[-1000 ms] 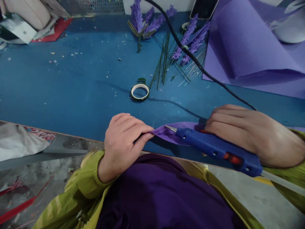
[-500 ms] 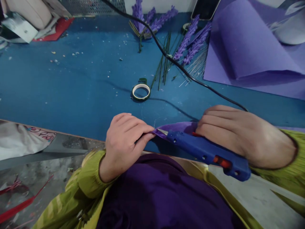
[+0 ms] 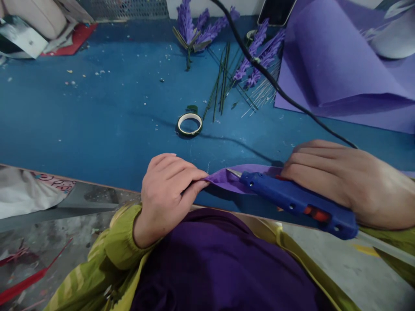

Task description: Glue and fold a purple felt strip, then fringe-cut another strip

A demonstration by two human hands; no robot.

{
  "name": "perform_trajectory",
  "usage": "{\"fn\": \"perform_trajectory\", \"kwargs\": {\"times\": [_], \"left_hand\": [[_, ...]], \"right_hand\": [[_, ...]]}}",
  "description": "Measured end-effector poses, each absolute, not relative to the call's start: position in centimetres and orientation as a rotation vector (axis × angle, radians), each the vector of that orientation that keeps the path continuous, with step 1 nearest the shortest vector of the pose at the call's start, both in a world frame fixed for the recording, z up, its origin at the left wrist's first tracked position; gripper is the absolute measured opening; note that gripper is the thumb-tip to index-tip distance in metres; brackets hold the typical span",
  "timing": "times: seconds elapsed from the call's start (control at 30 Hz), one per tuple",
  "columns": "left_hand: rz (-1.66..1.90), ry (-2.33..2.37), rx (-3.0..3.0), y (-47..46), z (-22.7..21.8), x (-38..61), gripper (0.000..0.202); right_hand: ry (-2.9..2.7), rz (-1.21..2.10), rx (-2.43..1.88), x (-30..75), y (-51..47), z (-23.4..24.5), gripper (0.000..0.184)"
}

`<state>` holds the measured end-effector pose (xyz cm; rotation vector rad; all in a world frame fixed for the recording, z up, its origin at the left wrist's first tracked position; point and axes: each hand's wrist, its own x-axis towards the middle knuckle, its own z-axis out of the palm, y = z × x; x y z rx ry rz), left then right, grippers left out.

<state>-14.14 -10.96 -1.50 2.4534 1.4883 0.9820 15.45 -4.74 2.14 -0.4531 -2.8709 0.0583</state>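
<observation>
My left hand (image 3: 168,190) pinches the left tip of a purple paper strip (image 3: 227,179) at the near edge of the blue table (image 3: 97,116). My right hand (image 3: 350,181) is wrapped round a blue glue gun (image 3: 292,198), whose metal nozzle rests on the strip a little right of my left fingers. The gun's black cord (image 3: 269,77) runs from under my right hand up and away to the back of the table.
A tape roll (image 3: 189,124) lies mid-table. Behind it are green wire stems (image 3: 220,82) and purple paper flower spikes (image 3: 256,56). Large purple sheets (image 3: 337,65) cover the back right. A phone (image 3: 277,11) lies at the back edge. Clutter sits at the back left.
The glue gun's nozzle slid left along the strip toward my left fingers, then back to the right. The cord swung with it. My left hand stayed put.
</observation>
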Motion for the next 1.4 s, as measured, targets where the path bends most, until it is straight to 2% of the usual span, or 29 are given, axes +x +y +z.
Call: {"fn": "perform_trajectory", "kwargs": {"times": [0.87,1.17,1.4], "left_hand": [[0.987,1.493,2.453,-11.0,-1.5,-14.1,0.006],[0.964,1.515,2.449,-11.0,-1.2,-14.0,0.009],[0.968,1.502,2.455,-11.0,-1.2,-13.8,0.007]], "right_hand": [[-2.840,-0.079,-0.487,14.8,-5.4,1.9,0.032],[-2.826,-0.066,-0.506,14.6,-5.8,2.0,0.029],[-2.843,-0.094,-0.526,14.5,-5.8,1.6,0.038]]}}
